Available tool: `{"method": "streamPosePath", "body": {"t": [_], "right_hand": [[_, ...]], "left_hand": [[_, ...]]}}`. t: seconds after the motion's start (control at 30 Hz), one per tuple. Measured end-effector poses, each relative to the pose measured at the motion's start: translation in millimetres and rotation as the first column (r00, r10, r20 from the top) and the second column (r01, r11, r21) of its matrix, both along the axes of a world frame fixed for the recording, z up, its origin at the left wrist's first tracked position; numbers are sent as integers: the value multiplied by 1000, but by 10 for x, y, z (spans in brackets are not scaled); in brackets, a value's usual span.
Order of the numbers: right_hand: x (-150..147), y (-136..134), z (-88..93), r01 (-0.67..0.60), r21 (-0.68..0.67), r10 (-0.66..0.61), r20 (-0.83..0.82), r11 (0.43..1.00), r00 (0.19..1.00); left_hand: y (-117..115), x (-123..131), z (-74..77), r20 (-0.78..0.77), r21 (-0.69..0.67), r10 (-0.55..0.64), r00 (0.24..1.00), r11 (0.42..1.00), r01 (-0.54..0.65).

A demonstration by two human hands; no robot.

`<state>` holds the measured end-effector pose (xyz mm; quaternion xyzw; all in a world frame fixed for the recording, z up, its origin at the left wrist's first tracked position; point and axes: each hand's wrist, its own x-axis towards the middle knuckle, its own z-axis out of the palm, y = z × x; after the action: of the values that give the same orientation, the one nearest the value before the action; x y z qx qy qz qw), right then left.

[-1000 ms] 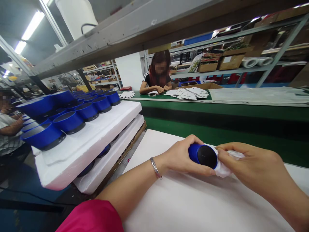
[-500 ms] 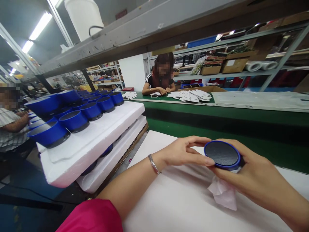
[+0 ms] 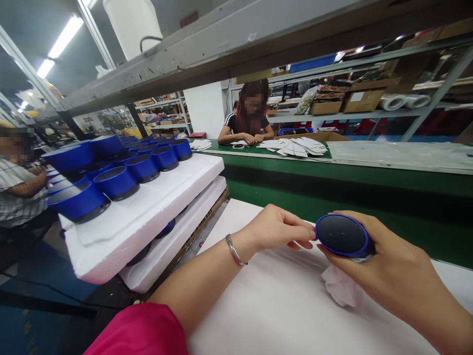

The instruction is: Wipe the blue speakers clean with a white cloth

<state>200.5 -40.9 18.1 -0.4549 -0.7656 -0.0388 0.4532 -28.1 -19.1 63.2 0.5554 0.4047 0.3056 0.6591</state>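
My right hand (image 3: 395, 251) is wrapped round a small blue round speaker (image 3: 342, 235), its black face tilted up towards me. A crumpled pale pink cloth or tissue (image 3: 342, 287) hangs below the speaker, under the same hand. At the speaker's left edge, my left hand (image 3: 284, 229) has thumb and forefinger pressed together, the tips at the blue rim. Whatever may be between those fingertips is too small to make out. Both hands are above a white tabletop (image 3: 266, 305).
To the left, several similar blue speakers (image 3: 115, 183) stand on stacked white foam trays (image 3: 148, 212). Behind the table runs a green bench (image 3: 273, 185), where a co-worker (image 3: 248, 116) sits by white paper pieces (image 3: 295, 146). A grey overhead shelf (image 3: 207, 54) crosses above. Another person (image 3: 18, 187) is at far left.
My left fingers have drawn back from the speaker's near rim to its left edge and closed into a pinch. The speaker's face has turned slightly more towards me in my right hand.
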Motion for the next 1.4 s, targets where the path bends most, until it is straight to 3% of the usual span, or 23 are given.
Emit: {"method": "streamPosePath", "body": {"t": [0.23,0.73,0.87,0.97,1.1,1.23,1.4], "right_hand": [[-43,37,-87,94,303,-150,167,948,974],[-152,29,-171,124,485,-265,234,866,935],[-195,33,-237,128,570,-319,249,811,915],[-227,15,-307,151,578,-346,242,802,907],[-205,-26,-379,215,440,-298,129,872,946],[-130,-29,-362,268,54,-262,-105,962,959],[-210,-61,-260,261,-255,-341,-359,931,869]], "left_hand": [[-15,22,-36,8,-44,-5,1000,999,6],[-31,127,-2,-10,-167,136,991,976,-136],[-53,155,-53,-74,-119,174,982,976,-182],[-48,163,-136,-159,-45,217,963,973,-227],[30,119,-206,-234,22,314,920,948,-318],[91,75,-171,-144,47,326,934,945,-323],[47,72,-127,-12,144,278,960,951,-274]]}}
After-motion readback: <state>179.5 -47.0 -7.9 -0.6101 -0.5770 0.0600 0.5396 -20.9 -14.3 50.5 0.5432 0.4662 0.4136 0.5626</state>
